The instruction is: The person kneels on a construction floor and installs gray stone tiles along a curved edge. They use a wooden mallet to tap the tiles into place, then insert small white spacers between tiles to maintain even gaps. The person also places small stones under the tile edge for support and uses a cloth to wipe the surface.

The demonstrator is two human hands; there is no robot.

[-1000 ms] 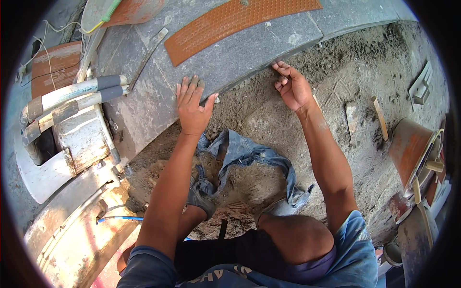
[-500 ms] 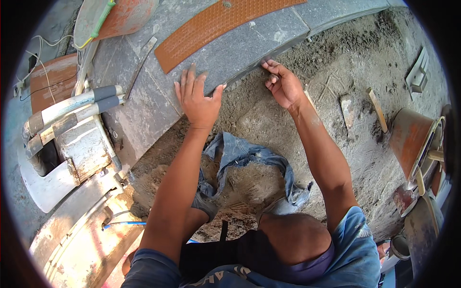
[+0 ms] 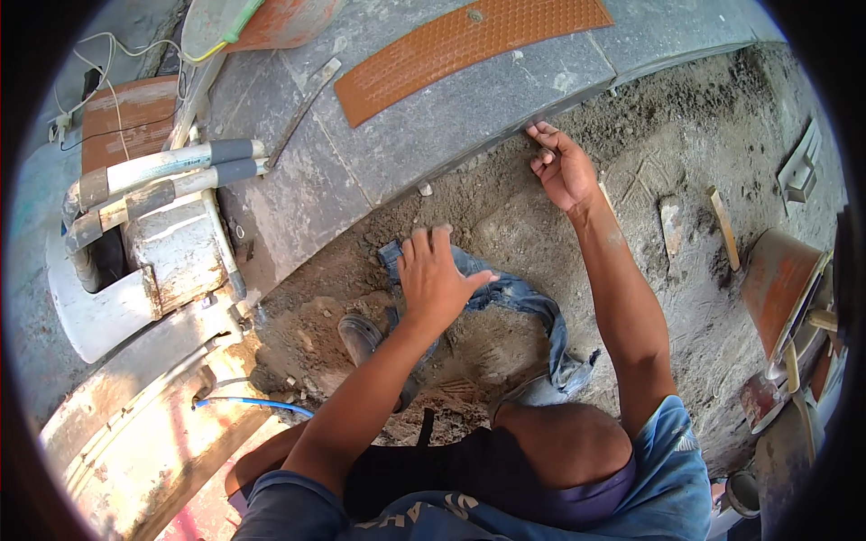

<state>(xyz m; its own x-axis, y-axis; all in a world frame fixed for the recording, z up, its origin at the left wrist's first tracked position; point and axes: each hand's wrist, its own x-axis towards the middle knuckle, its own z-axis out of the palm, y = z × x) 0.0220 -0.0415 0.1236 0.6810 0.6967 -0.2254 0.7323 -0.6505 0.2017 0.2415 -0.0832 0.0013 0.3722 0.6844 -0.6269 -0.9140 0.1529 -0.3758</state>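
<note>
Over the blue denim cloth (image 3: pixel 532 302) hangs my left hand (image 3: pixel 436 281), its fingers spread and nothing seen in them; I cannot tell whether it touches the cloth. My right hand (image 3: pixel 566 171) is at the front edge of the grey stone slab (image 3: pixel 433 117), its fingertips at the edge and its fingers curled together. Whatever lies in those fingers, if anything, is hidden. Rough grey mortar or sand (image 3: pixel 505 212) fills the ground below the slab. An orange-brown textured strip (image 3: pixel 469 54) lies on top of the slab.
A thin flat bar (image 3: pixel 302 113) rests on the slab's left part. Taped pipes (image 3: pixel 171 176) and a white fixture stand at left. On the right are a wooden stick (image 3: pixel 723 230), a metal float (image 3: pixel 798 162) and an orange-stained bucket (image 3: pixel 780 279). A shoe (image 3: pixel 361 338) shows below my left arm.
My left hand has left the slab's edge and come back toward me, over the denim cloth. My right hand stays at the edge. The whole view has shifted a little.
</note>
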